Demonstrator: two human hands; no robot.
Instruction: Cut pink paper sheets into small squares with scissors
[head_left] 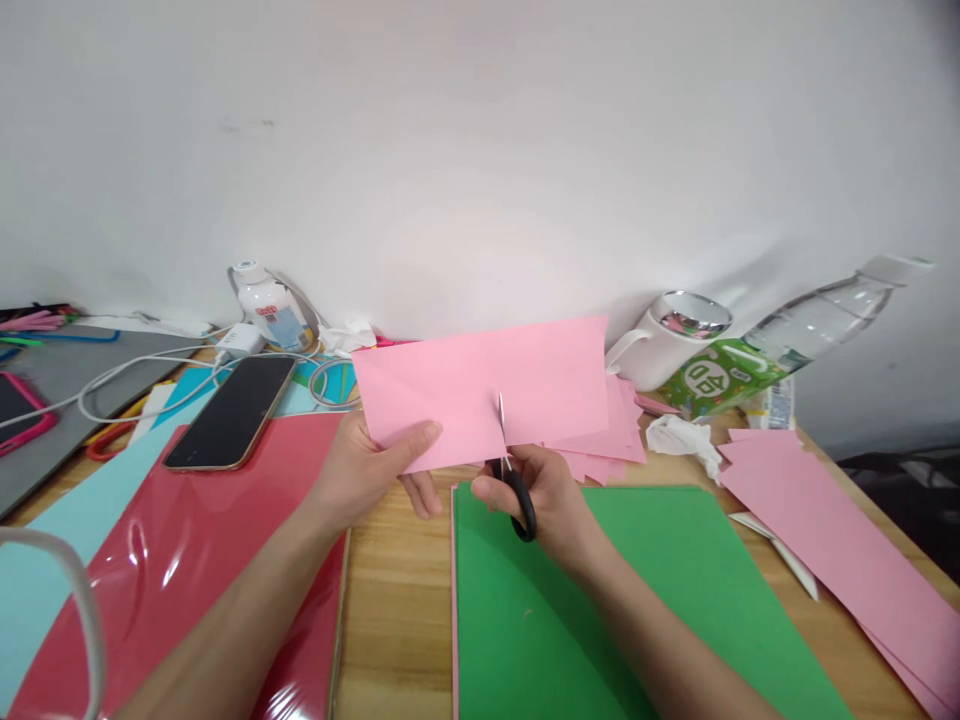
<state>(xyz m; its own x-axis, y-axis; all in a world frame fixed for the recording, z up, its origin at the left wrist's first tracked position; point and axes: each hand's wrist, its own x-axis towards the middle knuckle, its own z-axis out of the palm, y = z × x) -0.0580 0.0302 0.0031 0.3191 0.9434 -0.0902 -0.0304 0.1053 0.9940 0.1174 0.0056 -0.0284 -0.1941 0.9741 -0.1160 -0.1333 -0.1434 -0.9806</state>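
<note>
A strip of pink paper (pixel 442 385) is held up above the table by my left hand (pixel 375 465). The thumb lies on its near face at the lower left, with the other fingers behind. Black-handled scissors (pixel 519 500) sit in my right hand (pixel 551 495), whose fingers wrap round the handles. Their blades straddle the paper from its lower edge, near the middle, where a short cut shows. Under my right hand lies a stack of green paper (pixel 645 600). Behind the held strip, several pink pieces (pixel 626 430) are piled on the table.
To the left are a phone (pixel 232 410) and red plastic-wrapped paper (pixel 247 480). A white bottle (pixel 270 310) and white cables stand by the wall. On the right are a white mug (pixel 667 340), a clear bottle (pixel 825 315), crumpled tissue (pixel 684 440) and long pink strips (pixel 840 540).
</note>
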